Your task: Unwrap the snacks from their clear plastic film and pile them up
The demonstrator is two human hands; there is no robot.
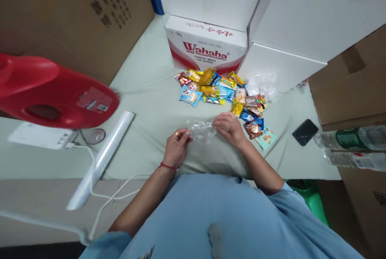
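Clear plastic [201, 131], probably a bag, before the "Wahaha" carton [208, 46]

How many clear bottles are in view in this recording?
2. Both are at the right edge, beyond the black phone: a green-labelled bottle and, just below it in the picture, a red-and-white-labelled bottle. Others could be out of frame.

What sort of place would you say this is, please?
Probably a home's storage corner or a small storeroom; I can't say which. A Wahaha carton, a large brown box and a red jug crowd around a cloth-covered surface.
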